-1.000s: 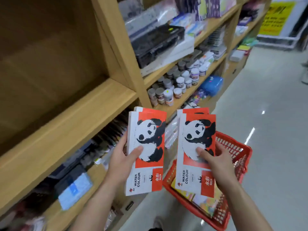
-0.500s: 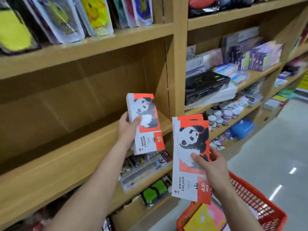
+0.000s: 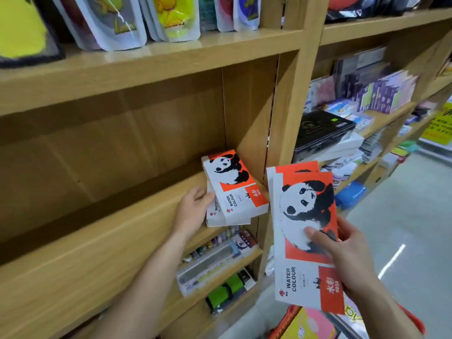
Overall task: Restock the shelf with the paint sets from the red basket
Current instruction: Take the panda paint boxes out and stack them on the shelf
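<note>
Since a moment ago your left hand (image 3: 193, 211) has dropped from chest height and carried its two panda paint sets (image 3: 232, 189) down onto the wooden shelf (image 3: 102, 241), against the right upright. Your left arm reaches forward, palm turned in, fingers closed on the boxes' left edge, their near ends overhanging the shelf lip. Your right hand (image 3: 347, 260) grips two more panda boxes (image 3: 303, 231) upright, thumb across the front, above the red basket (image 3: 413, 321).
</note>
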Demonstrator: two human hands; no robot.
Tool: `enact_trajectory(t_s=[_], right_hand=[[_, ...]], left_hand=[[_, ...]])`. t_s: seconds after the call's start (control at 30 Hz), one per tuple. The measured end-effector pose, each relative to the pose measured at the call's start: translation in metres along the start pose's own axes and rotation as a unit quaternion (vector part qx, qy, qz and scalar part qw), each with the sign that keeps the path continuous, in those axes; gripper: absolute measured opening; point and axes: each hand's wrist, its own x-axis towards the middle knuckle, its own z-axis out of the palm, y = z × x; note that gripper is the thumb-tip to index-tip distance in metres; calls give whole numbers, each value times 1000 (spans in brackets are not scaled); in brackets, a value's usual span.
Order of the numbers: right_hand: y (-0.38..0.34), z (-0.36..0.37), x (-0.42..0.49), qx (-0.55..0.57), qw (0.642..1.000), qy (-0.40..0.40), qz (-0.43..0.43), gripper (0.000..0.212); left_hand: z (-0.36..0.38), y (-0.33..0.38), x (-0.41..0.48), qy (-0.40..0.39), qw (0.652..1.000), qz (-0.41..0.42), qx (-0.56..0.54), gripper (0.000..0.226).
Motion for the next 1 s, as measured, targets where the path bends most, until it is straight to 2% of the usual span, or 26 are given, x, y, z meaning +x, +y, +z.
enact_trajectory(t_s=[0.17, 0.23, 0.33, 0.4, 0.47, 0.6, 0.7, 0.83, 0.9, 1.0], right_hand=[[-47, 29, 4, 0, 998, -59, -30, 30], [-59, 47, 18, 3, 996, -82, -29, 33], [-73, 73, 47, 1, 993, -114, -23, 42], [-83, 89, 65, -16, 991, -132, -16, 40], [-92, 102, 82, -27, 989, -146, 9, 32], [-95, 126, 109, -56, 984, -151, 78, 36], [-90, 135, 119, -80, 980, -153, 97, 28], [-76, 124, 115, -135, 984, -111, 23, 34], [-65, 112, 92, -114, 989, -93, -15, 41], [-36, 97, 50, -75, 986, -133, -69, 59]], left_hand=[[-16, -23, -33, -45, 997, 59, 1, 45], [-15, -20, -38, -79, 994, 73, -5, 53], [-16, -13, -40, -111, 989, 91, -31, 78], [-17, -11, -42, -121, 985, 111, -45, 94], [-16, -9, -43, -130, 982, 133, -43, 98], [-11, -3, -39, -159, 969, 171, -78, 101], [-10, 0, -33, -142, 969, 178, -99, 98], [-10, -6, -29, -118, 973, 159, -116, 94], [-7, -9, -30, -123, 973, 145, -128, 100], [1, -14, -32, -141, 968, 127, -162, 107]])
